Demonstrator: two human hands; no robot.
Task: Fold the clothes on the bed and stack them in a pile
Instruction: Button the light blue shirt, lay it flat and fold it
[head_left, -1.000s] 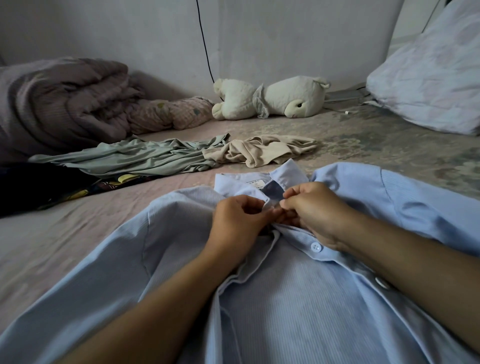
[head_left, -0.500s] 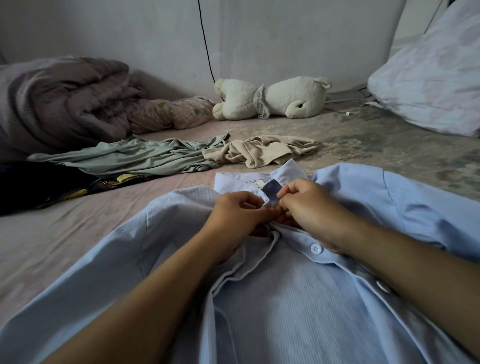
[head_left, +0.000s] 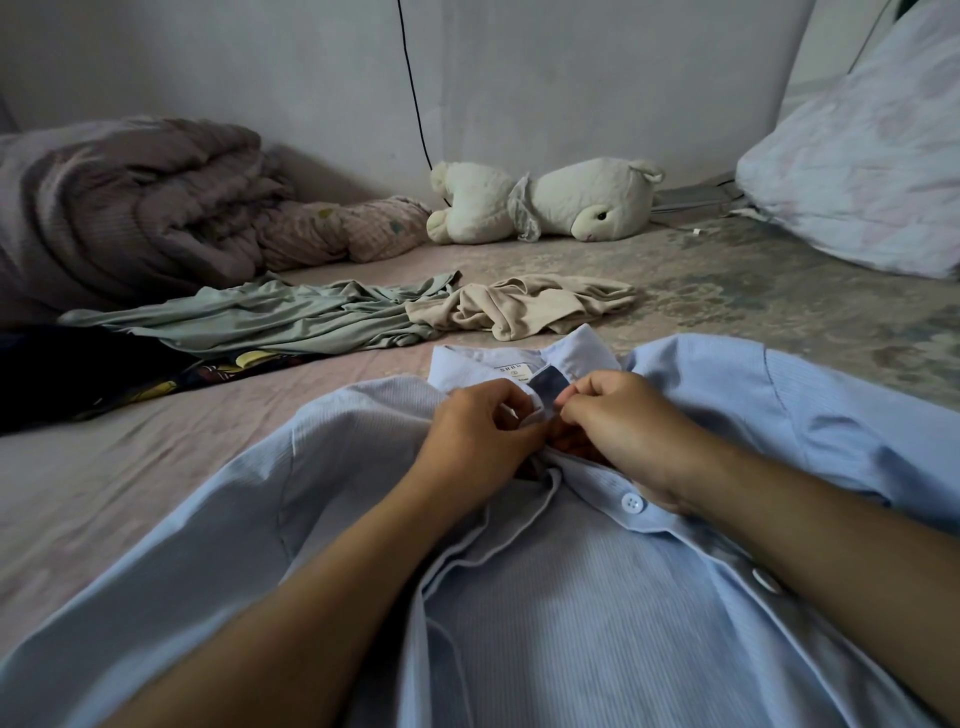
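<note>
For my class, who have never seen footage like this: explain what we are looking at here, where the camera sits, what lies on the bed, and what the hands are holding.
No machine here: these are a person's two bare hands, filmed by a wide-angle camera worn on the head, looking forward and down.

A light blue shirt lies spread on the bed, collar away from the viewer. The left hand and right hand both pinch its front edges just below the collar, seemingly at the top button.

Beyond it lie a crumpled green garment, a beige garment and dark printed cloth, all unfolded. Farther back are a rolled quilt, a white soft toy and a pillow.
</note>
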